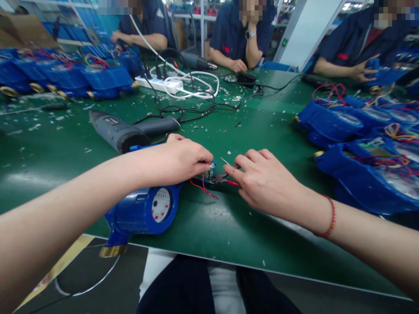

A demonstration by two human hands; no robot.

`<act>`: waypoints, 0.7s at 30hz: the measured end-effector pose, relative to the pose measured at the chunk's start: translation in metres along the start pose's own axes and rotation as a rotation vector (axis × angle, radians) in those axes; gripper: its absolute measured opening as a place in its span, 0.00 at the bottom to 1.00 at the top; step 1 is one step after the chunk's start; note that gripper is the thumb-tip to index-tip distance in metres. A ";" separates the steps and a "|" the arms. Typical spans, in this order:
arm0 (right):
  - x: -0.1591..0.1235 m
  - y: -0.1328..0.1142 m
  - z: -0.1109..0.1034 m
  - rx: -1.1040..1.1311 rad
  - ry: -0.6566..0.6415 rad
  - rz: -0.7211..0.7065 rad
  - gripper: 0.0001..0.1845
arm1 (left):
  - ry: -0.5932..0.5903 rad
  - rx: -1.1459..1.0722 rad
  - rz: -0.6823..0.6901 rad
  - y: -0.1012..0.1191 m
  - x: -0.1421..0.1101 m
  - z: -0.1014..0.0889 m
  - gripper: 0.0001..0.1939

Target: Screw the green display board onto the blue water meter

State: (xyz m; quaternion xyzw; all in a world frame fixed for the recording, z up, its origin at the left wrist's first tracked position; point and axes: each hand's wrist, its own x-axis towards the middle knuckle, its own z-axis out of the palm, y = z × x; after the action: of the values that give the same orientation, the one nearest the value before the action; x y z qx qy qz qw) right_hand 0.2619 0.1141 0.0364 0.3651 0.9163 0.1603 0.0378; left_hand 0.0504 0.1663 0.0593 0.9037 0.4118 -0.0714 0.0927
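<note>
A blue water meter with a round white dial lies at the table's front edge, under my left forearm. My left hand is closed, thumb and fingertips pinching at a small circuit board beside the meter. Red wires hang from there. My right hand is closed around a tool with a thin metal tip; its handle is mostly hidden by the fingers. Just in front of that hand is a pair of pliers with red on the handle; whether the hand touches it I cannot tell.
A grey heat gun lies behind the meter. Farther back are a white power strip and tangled cables. More blue meters with loose wires stand at left and right. Several people sit across the green table, which carries scraps.
</note>
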 end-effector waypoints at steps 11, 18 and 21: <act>0.009 -0.002 -0.005 0.015 -0.085 -0.012 0.11 | 0.110 0.010 0.025 -0.006 0.003 0.008 0.13; 0.009 -0.003 -0.002 0.035 -0.102 -0.010 0.08 | 0.058 0.000 -0.042 -0.002 0.001 0.009 0.13; 0.010 -0.002 0.001 0.040 -0.108 0.004 0.10 | 0.084 0.010 -0.026 -0.003 0.000 0.011 0.13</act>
State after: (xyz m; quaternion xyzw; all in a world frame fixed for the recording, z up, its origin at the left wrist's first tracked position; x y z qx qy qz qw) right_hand 0.2533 0.1193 0.0353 0.3757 0.9152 0.1222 0.0794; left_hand 0.0472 0.1655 0.0482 0.9008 0.4269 -0.0366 0.0700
